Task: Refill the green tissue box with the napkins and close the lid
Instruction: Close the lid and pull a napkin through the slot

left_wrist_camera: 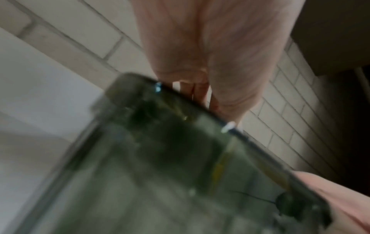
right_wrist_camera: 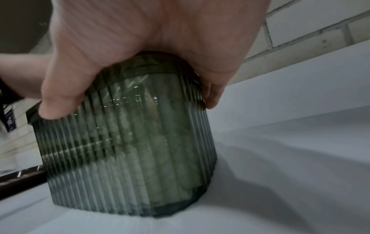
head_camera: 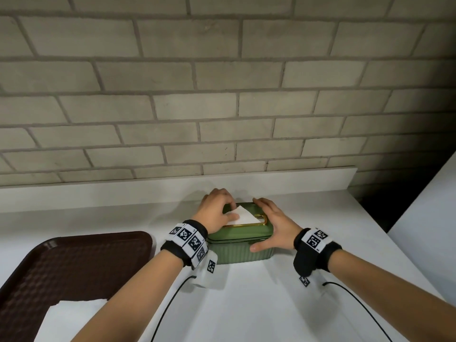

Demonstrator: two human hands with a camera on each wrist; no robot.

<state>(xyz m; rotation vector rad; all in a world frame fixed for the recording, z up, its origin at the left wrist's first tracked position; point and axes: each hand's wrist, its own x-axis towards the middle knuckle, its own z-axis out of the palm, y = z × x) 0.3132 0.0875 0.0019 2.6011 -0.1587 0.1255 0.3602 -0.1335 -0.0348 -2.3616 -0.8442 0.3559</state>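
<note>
The green ribbed tissue box [head_camera: 237, 251] stands on the white counter with its lid [head_camera: 246, 230] on. A white napkin [head_camera: 245, 215] sticks up through the lid's gold-rimmed slot. My left hand [head_camera: 230, 209] lies over the lid's left part and pinches the napkin's left edge between thumb and fingers. My right hand [head_camera: 261, 224] grips the box's right end, thumb on the front wall, fingers over the back. In the left wrist view, blurred, the left hand [left_wrist_camera: 200, 98] meets the lid [left_wrist_camera: 160, 142]. In the right wrist view the right hand [right_wrist_camera: 120, 55] clasps the box [right_wrist_camera: 128, 150].
A dark brown tray [head_camera: 61, 267] lies at the near left with a white napkin stack [head_camera: 74, 314] on it. A brick wall [head_camera: 222, 95] with a low white ledge runs close behind the box. The counter's edge [head_camera: 365, 218] drops off at the right.
</note>
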